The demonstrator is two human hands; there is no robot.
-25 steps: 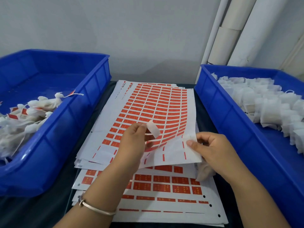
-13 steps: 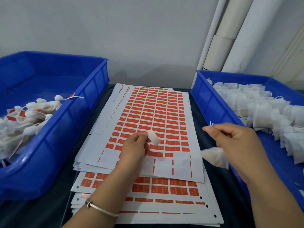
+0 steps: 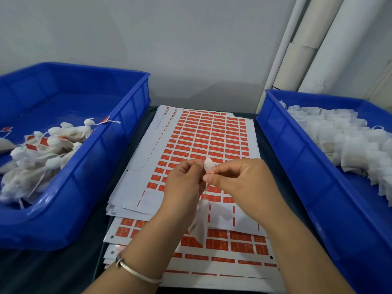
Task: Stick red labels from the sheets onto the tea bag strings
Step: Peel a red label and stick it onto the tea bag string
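Both hands meet over the label sheets, joining a label to a tea bag string.

The left hand (image 3: 182,179) pinches a peeled label (image 3: 209,164), white backing showing. The right hand (image 3: 239,179) pinches the string (image 3: 205,190); its tea bag (image 3: 199,225) dangles above the sheets (image 3: 212,134). Blue bins flank the sheets: tagged bags in the left bin (image 3: 118,132), plain bags in the right bin (image 3: 297,145).

right hand (image 3: 244,183) moved left to meet left hand (image 3: 184,185); tea bag (image 3: 199,225) now dangling between them, under label (image 3: 209,164)
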